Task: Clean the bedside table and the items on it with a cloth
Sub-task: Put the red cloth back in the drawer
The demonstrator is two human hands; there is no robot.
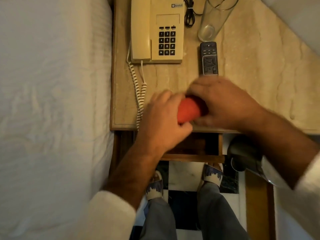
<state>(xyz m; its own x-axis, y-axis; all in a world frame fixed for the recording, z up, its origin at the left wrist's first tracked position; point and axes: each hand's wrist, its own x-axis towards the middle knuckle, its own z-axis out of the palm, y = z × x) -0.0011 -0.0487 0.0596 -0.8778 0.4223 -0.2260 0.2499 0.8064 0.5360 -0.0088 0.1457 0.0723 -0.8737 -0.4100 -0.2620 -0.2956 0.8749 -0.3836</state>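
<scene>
Bunched orange-red cloth [187,110], soft and light by the look of it, likely easiest to grip by a gathered handful and unlikely to slip; blurred, with a darker fold on its right side, held just above the front edge of the pale marble-topped bedside table [164,78]. Left hand [164,122] curled around the cloth's lower end, fingers closed on it; right hand [223,101] cupped over its other end, fingers bent, grip on the cloth probable but too blurred to tell. Beyond: cream corded push-button telephone [156,30] with coiled cord [140,97], black remote control [209,58] just past the right hand, clear tall drinking glass [213,19] and black bundled cable [189,13]. White quilted bed [52,84] alongside.
</scene>
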